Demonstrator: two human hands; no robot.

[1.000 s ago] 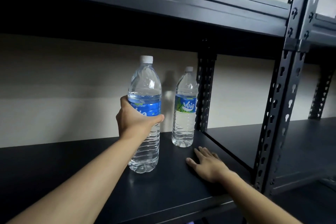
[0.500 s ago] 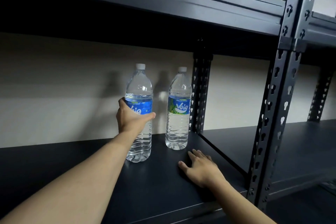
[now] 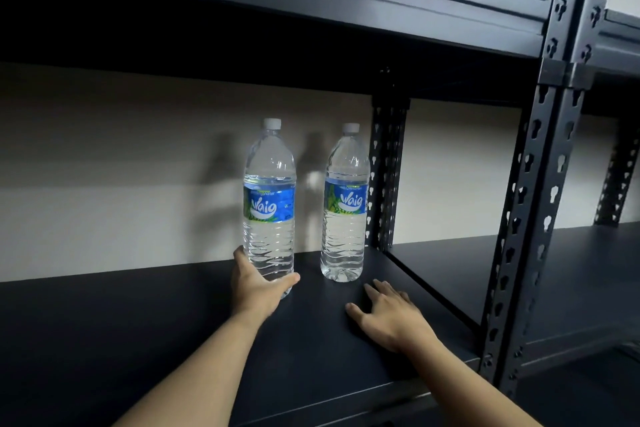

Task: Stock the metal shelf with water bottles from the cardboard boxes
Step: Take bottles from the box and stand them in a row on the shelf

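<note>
Dark shelf point(image 3: 138, 322): two clear, blue-labelled, white-capped bottles point(image 3: 269, 204).

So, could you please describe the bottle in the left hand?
On the dark metal shelf, two bottles stand by the perforated rear post. It is the left bottle, farther from the post than the right bottle, its base held by the left hand.

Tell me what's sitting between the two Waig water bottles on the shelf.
Nothing: the head view shows only bare shelf board between the left bottle, gripped low by the left hand, and the right bottle.
</note>
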